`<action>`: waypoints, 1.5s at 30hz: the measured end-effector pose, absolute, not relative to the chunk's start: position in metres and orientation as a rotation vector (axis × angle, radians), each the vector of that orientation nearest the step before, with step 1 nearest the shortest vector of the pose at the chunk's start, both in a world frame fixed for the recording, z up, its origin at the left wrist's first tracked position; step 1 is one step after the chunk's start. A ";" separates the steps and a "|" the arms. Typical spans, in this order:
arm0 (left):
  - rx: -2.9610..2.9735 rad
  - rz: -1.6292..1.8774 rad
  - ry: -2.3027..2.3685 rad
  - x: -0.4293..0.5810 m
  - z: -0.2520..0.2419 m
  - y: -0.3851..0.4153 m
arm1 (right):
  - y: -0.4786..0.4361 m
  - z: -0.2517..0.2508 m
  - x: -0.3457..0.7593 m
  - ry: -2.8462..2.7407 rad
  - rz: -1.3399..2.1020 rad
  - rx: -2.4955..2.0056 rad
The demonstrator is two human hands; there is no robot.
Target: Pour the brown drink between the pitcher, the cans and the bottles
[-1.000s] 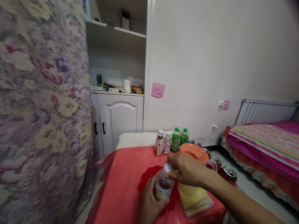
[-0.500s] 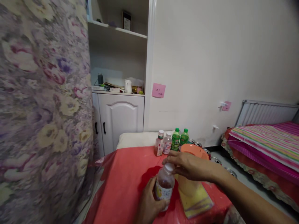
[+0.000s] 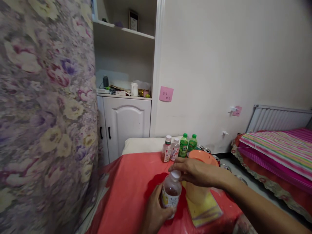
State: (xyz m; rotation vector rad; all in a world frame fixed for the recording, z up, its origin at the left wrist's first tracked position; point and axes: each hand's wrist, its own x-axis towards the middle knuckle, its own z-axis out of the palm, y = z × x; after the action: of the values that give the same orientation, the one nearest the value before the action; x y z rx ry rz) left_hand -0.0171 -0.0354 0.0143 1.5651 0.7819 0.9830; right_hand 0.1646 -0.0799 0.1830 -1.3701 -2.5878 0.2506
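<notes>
A clear plastic bottle [image 3: 172, 190] with a white cap and a printed label stands over the red table cover [image 3: 131, 188]. My left hand [image 3: 157, 206] is wrapped round its lower body, thumb across the label. At the top, my right hand [image 3: 188, 170] has its fingers closed about the white bottle cap [image 3: 175, 175]. Just right of the bottle lies a folded yellow cloth [image 3: 203, 208], partly under my right forearm.
Behind my hands stand two clear bottles [image 3: 166, 149] and two green bottles [image 3: 183, 146]. An orange plastic lid or basin [image 3: 203, 157] and several cans [image 3: 225, 167] are on the right. A floral curtain [image 3: 48, 113] hangs at left; a bed [image 3: 275, 156] stands at right.
Almost nothing differs. The view has shifted very slightly; both hands keep the same hold on the bottle and its cap.
</notes>
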 end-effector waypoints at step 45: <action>1.611 1.095 0.813 -0.018 0.005 -0.033 | -0.082 0.176 0.156 -2.443 0.061 -1.551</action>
State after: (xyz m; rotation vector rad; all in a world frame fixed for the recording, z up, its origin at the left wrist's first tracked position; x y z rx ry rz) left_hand -0.0177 -0.0331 0.0050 1.6114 0.8127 1.0954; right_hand 0.1562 -0.0817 0.1757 -1.5512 -2.4427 0.0608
